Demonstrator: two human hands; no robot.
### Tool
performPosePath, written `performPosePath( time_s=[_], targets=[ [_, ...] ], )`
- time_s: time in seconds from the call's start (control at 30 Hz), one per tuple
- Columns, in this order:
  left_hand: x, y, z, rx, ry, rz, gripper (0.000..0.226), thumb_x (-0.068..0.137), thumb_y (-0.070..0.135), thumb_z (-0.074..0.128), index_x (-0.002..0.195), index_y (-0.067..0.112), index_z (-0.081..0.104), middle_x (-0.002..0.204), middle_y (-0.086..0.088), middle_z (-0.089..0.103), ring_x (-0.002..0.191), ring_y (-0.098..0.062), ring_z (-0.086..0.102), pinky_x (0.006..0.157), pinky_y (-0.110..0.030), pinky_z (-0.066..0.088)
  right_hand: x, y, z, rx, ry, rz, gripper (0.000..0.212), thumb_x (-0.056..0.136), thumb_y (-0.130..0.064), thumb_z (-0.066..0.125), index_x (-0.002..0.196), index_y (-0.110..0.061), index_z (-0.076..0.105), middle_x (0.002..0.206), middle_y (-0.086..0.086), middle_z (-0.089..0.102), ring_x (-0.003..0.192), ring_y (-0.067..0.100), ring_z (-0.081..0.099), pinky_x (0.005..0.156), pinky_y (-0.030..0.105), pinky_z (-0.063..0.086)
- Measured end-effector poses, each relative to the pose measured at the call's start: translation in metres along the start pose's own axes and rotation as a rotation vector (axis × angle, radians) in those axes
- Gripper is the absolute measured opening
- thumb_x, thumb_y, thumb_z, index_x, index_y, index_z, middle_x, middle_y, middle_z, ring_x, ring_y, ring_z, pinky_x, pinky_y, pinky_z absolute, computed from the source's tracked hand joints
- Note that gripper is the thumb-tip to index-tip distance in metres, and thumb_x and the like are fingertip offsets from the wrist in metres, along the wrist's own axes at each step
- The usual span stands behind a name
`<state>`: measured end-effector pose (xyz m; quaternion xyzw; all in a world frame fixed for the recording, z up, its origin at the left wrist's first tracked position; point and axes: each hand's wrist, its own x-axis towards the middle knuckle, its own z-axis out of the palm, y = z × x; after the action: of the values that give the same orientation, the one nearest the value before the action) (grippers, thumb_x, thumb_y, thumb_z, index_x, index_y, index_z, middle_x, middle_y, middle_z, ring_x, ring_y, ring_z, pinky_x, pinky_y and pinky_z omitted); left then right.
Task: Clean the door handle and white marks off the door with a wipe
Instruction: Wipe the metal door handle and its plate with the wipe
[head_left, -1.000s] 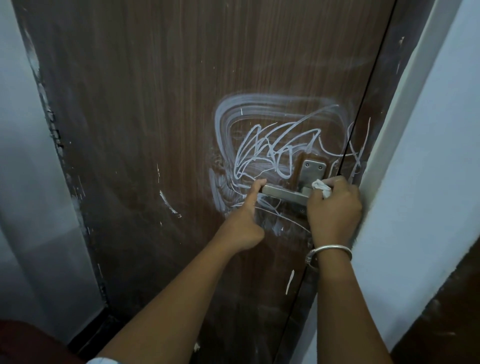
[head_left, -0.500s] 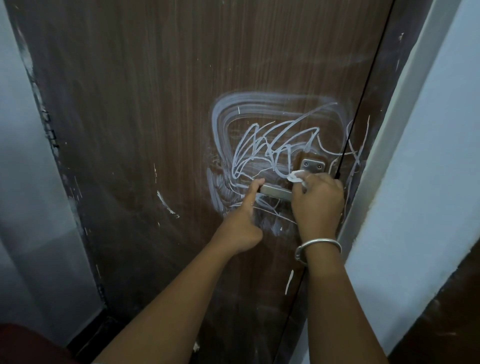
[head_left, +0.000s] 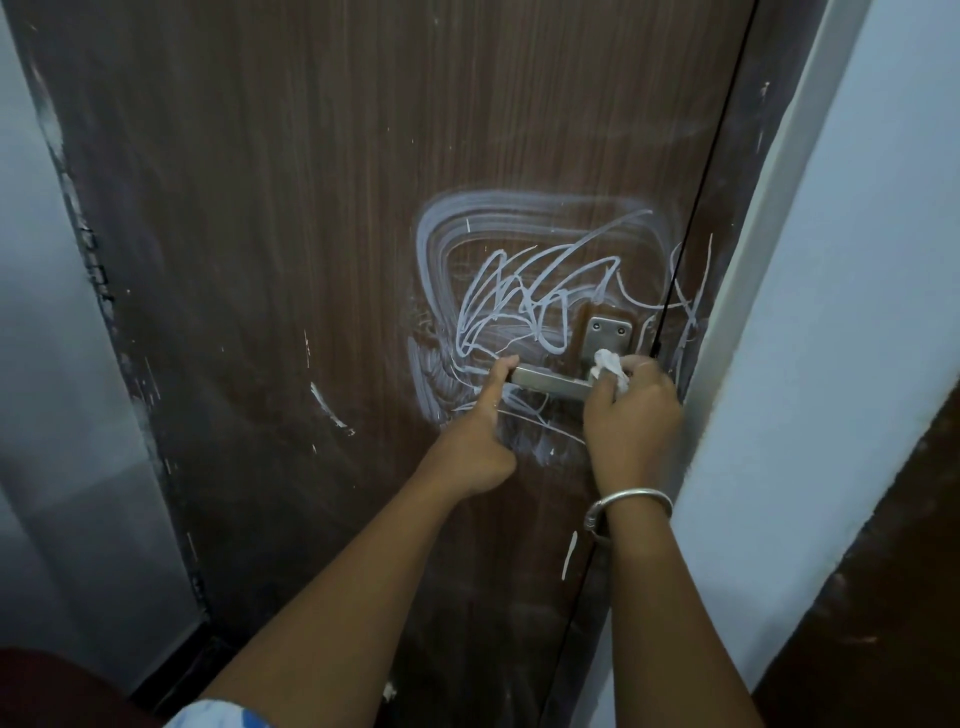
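Door handle (head_left: 550, 383): metal lever, long axis running roughly 9 to 3 o'clock, pivot end under the backplate (head_left: 609, 338) near the door's (head_left: 311, 208) latch edge. Right hand (head_left: 631, 415) closed around a crumpled wipe (head_left: 768, 366), pressed at the lever's 3 o'clock end. Left hand (head_left: 475, 441) pinches the free 9 o'clock tip, likely steadying it. White marks (head_left: 519, 306) lie at 11 to 12 o'clock from the wipe, nearer the right hand. No containers in view.

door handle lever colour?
Brushed silver metal door handle lever, matching its plate; clearest in the head view.
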<state>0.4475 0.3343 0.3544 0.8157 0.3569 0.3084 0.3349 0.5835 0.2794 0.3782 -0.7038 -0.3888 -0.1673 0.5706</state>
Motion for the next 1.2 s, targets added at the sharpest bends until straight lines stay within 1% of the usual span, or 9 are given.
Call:
performPosePath(
  time_s=[0.13,0.27,0.43,0.57,0.77,0.83,1.0,1.07,1.2],
  targets=[
    [-0.003,0.006,-0.002,0.027,-0.008,-0.019,0.107,0.077,-0.003,0.056,0.131,0.066,-0.005,0.069,-0.006,0.054,0.049,-0.016,0.050,0.049,-0.034,0.043,-0.010,0.013,-0.001,0.197,-0.029,0.262,0.017,0.092,-0.021,0.054,0.101,-0.007,0.059,0.094,0.013,0.067,0.080,0.024,0.062,0.064,0.026,0.042],
    [-0.004,0.010,-0.007,0.104,-0.021,-0.030,0.105,0.079,0.000,0.058,0.132,0.063,-0.005,0.067,-0.011,0.049,0.054,-0.023,0.050,0.050,-0.036,0.043,-0.022,0.022,-0.001,0.333,-0.063,0.358,0.009,0.090,-0.017,0.058,0.096,-0.011,0.058,0.092,0.009,0.066,0.084,0.031,0.066,0.076,0.045,0.055],
    [-0.005,0.013,-0.008,0.206,-0.034,-0.058,0.106,0.079,0.004,0.060,0.133,0.060,-0.012,0.062,-0.008,0.048,0.052,-0.021,0.051,0.050,-0.034,0.043,-0.008,0.012,-0.007,0.229,-0.008,0.148,0.021,0.088,-0.005,0.054,0.105,-0.008,0.065,0.102,0.013,0.067,0.092,0.028,0.062,0.078,0.028,0.047],
    [-0.004,0.015,-0.007,0.230,-0.028,-0.073,0.108,0.078,0.005,0.061,0.135,0.056,-0.015,0.061,-0.006,0.048,0.052,-0.020,0.054,0.049,-0.034,0.045,-0.004,0.008,-0.006,0.156,-0.045,0.075,0.025,0.090,-0.001,0.049,0.108,-0.005,0.066,0.109,0.018,0.063,0.098,0.031,0.059,0.081,0.021,0.039],
    [-0.005,0.016,-0.005,0.229,-0.032,-0.081,0.108,0.078,0.006,0.063,0.135,0.058,-0.012,0.067,-0.012,0.054,0.057,-0.024,0.057,0.053,-0.043,0.052,-0.006,0.020,-0.003,0.089,-0.139,0.185,0.021,0.088,-0.008,0.055,0.105,-0.004,0.066,0.102,0.019,0.067,0.093,0.033,0.062,0.078,0.032,0.050],
    [-0.005,0.017,-0.006,0.265,-0.032,-0.089,0.107,0.079,0.006,0.062,0.135,0.057,-0.013,0.065,-0.010,0.052,0.055,-0.023,0.055,0.051,-0.040,0.050,-0.007,0.022,-0.005,0.100,-0.135,0.193,0.020,0.089,-0.011,0.056,0.103,-0.004,0.067,0.098,0.017,0.069,0.089,0.031,0.063,0.073,0.029,0.049],
    [-0.007,0.018,-0.009,0.358,-0.016,-0.086,0.109,0.078,0.007,0.060,0.134,0.056,-0.019,0.060,-0.006,0.051,0.050,-0.019,0.054,0.047,-0.033,0.044,-0.002,0.000,-0.014,0.158,0.057,-0.013,0.016,0.088,-0.007,0.056,0.102,-0.008,0.062,0.098,0.013,0.066,0.086,0.026,0.061,0.069,0.024,0.042],
    [-0.009,0.017,-0.009,0.369,-0.020,-0.083,0.109,0.078,0.009,0.061,0.133,0.056,-0.021,0.062,-0.006,0.054,0.052,-0.020,0.058,0.048,-0.035,0.047,0.007,-0.011,-0.015,0.081,0.002,-0.097,0.018,0.087,-0.006,0.056,0.103,-0.011,0.062,0.099,0.012,0.064,0.087,0.026,0.059,0.070,0.024,0.042],
    [-0.014,0.014,-0.009,0.417,-0.037,-0.062,0.112,0.078,0.013,0.062,0.132,0.055,-0.025,0.067,-0.005,0.056,0.059,-0.019,0.062,0.056,-0.039,0.053,0.027,-0.023,-0.008,-0.300,-0.277,-0.287,0.025,0.087,-0.003,0.051,0.104,-0.006,0.069,0.099,0.019,0.067,0.091,0.034,0.061,0.080,0.036,0.050]
  ],
)
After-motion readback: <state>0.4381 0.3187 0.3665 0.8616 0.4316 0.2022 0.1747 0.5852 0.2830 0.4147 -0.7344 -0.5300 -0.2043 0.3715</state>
